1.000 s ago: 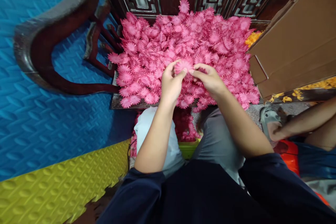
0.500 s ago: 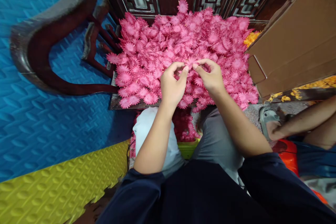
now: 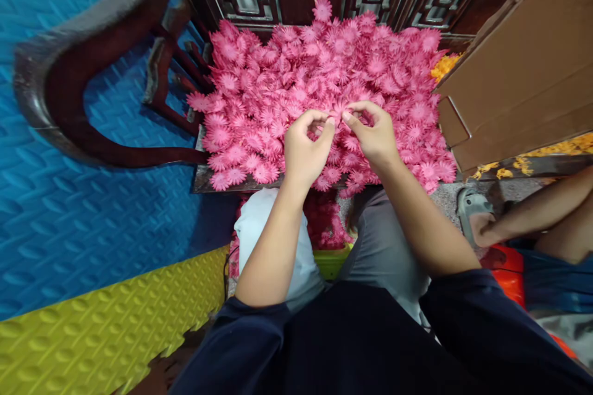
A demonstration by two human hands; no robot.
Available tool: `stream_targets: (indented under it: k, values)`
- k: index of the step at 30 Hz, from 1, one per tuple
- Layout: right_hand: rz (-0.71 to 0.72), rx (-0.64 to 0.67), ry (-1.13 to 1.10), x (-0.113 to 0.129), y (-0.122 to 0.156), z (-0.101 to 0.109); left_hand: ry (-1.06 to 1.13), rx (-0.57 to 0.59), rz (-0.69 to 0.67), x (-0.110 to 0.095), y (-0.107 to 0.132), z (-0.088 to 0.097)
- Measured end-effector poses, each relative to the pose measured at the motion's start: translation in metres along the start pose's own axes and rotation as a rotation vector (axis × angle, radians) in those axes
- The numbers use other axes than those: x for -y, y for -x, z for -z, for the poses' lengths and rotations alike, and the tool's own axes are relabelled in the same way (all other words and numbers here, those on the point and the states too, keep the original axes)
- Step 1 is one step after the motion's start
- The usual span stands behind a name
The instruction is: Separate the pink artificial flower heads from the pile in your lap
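Note:
Between my fingertips is a pink artificial flower head (image 3: 340, 110), held just above a wide heap of the same pink flower heads (image 3: 259, 92). My left hand (image 3: 309, 139) pinches its left side with thumb and forefinger. On the opposite side, my right hand (image 3: 373, 129) grips the petals in a like pinch. The held flower blends into the heap behind it, so its exact outline is hard to make out. The heap covers a dark wooden seat (image 3: 217, 184) whose front edge shows near my knees.
A curved wooden armrest (image 3: 65, 99) rises at the left, over blue matting (image 3: 139, 222). At the right stands a cardboard box (image 3: 519, 74) beside yellow petals (image 3: 569, 145). Another person's leg (image 3: 542, 213) reaches in from the right. A green container (image 3: 331, 264) sits between my knees.
Both hands stay close together on the flower head, with only a slight shift of the fingers and the flower's tilt. The camera view moves very little.

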State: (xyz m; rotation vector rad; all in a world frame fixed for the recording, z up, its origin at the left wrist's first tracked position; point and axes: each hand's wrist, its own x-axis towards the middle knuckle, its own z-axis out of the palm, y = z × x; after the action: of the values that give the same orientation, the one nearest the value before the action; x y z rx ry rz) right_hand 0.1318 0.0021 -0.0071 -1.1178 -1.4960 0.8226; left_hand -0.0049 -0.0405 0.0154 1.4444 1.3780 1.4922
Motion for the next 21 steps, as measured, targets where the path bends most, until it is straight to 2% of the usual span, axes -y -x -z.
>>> stream_targets:
  k: [7,13,21]
  values:
    - [0.011,0.006,-0.001,0.000,0.000,0.000,0.002,0.069,-0.040,0.001,-0.001,0.000]
    - [-0.066,-0.071,-0.052,0.004,0.002,-0.001,-0.217,-0.002,-0.079,-0.001,0.000,0.005]
    - [-0.162,0.154,-0.105,0.025,0.006,-0.003,-0.331,-0.058,-0.095,-0.002,0.002,0.004]
